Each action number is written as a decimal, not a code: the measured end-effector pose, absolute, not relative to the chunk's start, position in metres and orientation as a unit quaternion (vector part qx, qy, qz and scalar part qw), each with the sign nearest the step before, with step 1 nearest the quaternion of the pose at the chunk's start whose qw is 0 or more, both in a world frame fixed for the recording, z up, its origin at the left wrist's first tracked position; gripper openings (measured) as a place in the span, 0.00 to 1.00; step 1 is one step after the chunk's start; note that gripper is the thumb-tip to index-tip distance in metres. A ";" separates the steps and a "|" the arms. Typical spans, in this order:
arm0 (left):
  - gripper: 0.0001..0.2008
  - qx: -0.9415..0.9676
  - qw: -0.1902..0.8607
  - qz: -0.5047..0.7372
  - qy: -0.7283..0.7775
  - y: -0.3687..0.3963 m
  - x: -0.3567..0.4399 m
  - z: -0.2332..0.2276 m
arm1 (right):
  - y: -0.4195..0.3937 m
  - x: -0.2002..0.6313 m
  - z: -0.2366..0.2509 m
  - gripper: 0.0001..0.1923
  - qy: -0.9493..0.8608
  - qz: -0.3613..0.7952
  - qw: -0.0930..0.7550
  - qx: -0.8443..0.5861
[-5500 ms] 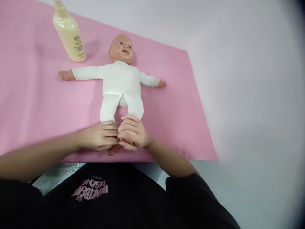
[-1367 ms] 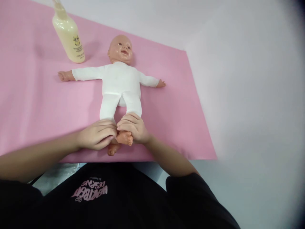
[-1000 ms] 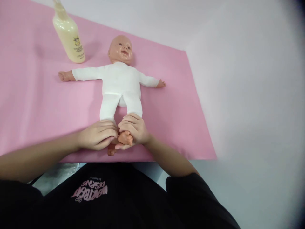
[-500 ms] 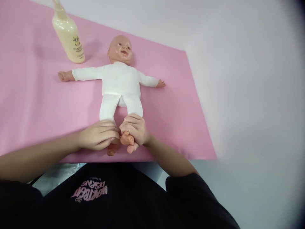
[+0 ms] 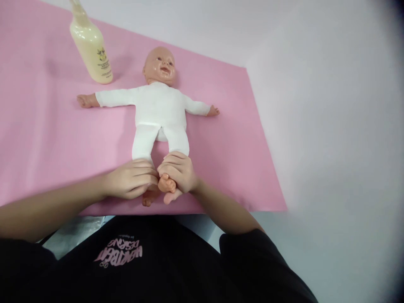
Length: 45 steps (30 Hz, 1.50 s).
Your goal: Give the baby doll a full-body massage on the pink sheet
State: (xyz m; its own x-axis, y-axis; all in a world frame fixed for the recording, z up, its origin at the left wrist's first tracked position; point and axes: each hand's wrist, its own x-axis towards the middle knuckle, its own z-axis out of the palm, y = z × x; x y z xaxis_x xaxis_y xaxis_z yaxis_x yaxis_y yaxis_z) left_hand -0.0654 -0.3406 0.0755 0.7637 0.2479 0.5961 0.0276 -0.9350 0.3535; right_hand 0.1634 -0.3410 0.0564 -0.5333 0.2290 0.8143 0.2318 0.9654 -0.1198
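A baby doll (image 5: 160,103) with a white cloth body lies on its back, arms spread and its feet toward me. My left hand (image 5: 132,179) is wrapped over the doll's lower leg on the left side; that leg's foot (image 5: 150,197) pokes out below my fingers. Around the other lower leg, my right hand (image 5: 181,171) is closed, fingers across the top and thumb pointing down beneath the foot. This second foot (image 5: 166,183) shows between my thumb and fingers, its sole side partly hidden.
A pale yellow pump bottle (image 5: 93,50) with a printed label stands at the upper left, beyond the doll's arm. The pink mat (image 5: 227,168) ends close to my body and along its right side. A white wall (image 5: 331,126) borders the right.
My right hand has turned the doll's foot slightly to the left, and its thumb has shifted the same way. My left hand stays where it was.
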 end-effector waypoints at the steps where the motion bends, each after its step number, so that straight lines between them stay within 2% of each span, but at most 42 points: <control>1: 0.11 0.924 0.165 0.336 0.073 -0.341 -0.065 0.076 | -0.341 0.164 0.056 0.36 -0.878 -0.001 0.460 -0.133; 6: 0.10 0.923 0.157 0.346 0.068 -0.340 -0.065 0.076 | -0.340 0.169 0.046 0.39 -0.911 -0.003 0.381 -0.156; 9: 0.10 0.924 0.158 0.341 0.071 -0.340 -0.065 0.077 | -0.340 0.170 0.043 0.40 -0.919 0.002 0.361 -0.157; 16: 0.10 0.921 0.159 0.349 0.066 -0.340 -0.064 0.076 | -0.341 0.165 0.055 0.40 -0.887 0.038 0.440 -0.136; 22: 0.10 0.924 0.166 0.338 0.069 -0.340 -0.065 0.075 | -0.342 0.166 0.053 0.39 -0.906 0.042 0.399 -0.132; 30: 0.02 0.920 0.172 0.347 0.063 -0.341 -0.061 0.078 | -0.342 0.164 0.052 0.40 -0.898 0.026 0.413 -0.151; 36: 0.05 0.920 0.164 0.350 0.072 -0.341 -0.061 0.077 | -0.342 0.167 0.046 0.41 -0.926 0.029 0.341 -0.157; 45: 0.09 0.920 0.132 0.359 0.080 -0.340 -0.060 0.077 | -0.342 0.164 0.054 0.39 -0.907 0.008 0.392 -0.154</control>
